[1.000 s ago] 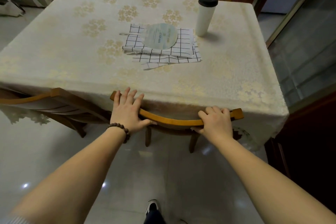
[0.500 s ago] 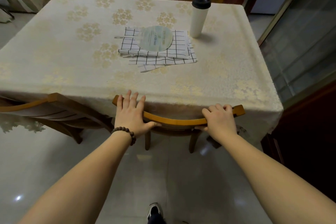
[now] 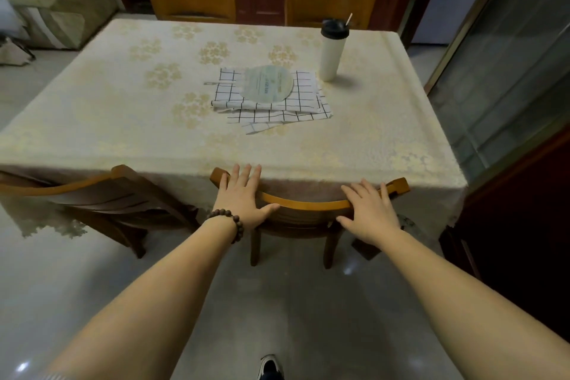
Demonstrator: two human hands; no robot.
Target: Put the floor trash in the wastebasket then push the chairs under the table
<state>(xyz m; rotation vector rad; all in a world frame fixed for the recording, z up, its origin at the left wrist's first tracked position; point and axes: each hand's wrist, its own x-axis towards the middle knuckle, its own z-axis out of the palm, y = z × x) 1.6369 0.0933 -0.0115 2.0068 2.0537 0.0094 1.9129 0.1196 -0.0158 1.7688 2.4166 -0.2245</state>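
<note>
Head-worn camera looks forward and down, close over the table (image 3: pixel 123 120) edge and floor (image 3: pixel 77 271).

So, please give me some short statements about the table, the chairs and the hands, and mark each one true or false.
1. Both hands rest on the top rail of the near chair. True: left hand and right hand, fingers straight.
2. The white bottle lies on its side. False: it stands upright on the table.
3. A round pale disc lies on the checked cloth. True.
4. The beaded bracelet is on the right wrist. False: it is on the left wrist.
5. No chair stands at the far side. False: two chair backs show there.
</note>
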